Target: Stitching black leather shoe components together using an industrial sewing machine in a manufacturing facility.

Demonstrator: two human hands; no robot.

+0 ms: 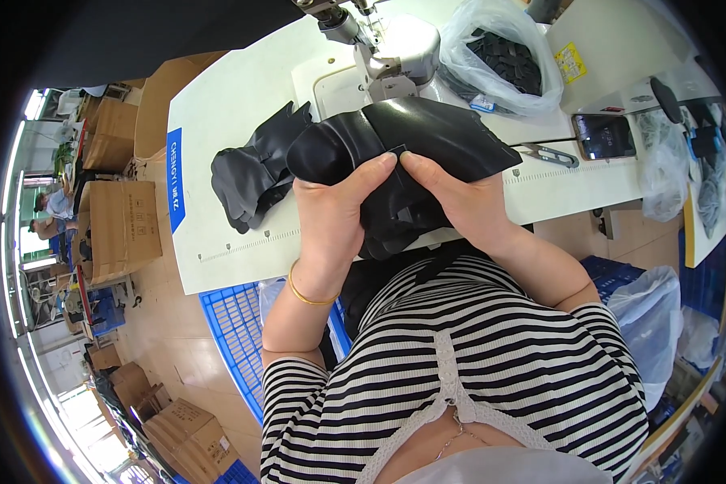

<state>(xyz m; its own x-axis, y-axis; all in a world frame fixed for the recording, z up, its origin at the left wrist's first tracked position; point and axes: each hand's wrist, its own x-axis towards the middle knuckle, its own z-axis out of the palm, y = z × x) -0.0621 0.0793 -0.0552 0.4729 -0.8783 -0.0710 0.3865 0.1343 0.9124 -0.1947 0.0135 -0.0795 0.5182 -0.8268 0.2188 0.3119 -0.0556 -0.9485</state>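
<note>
A black leather shoe upper [431, 133], with a rounded glossy toe at its left end, is held between my two hands above the table's front edge. My left hand [329, 211] grips it near the toe, thumb pressed on top. From the other side my right hand [464, 202] pinches it, and the two thumb tips nearly meet at a small dark tab on a seam. My other fingers are hidden beneath the leather. More black uppers [252, 173] lie heaped to the left. Just beyond the held piece stands a sewing machine [399, 60].
Thread snips [548, 156] and a phone [605, 137] lie on the white table [218, 214] at the right. Behind them sits a clear bag [492, 77] of black pieces. A blue crate [232, 323] stands below left, with cardboard boxes [125, 226] farther off.
</note>
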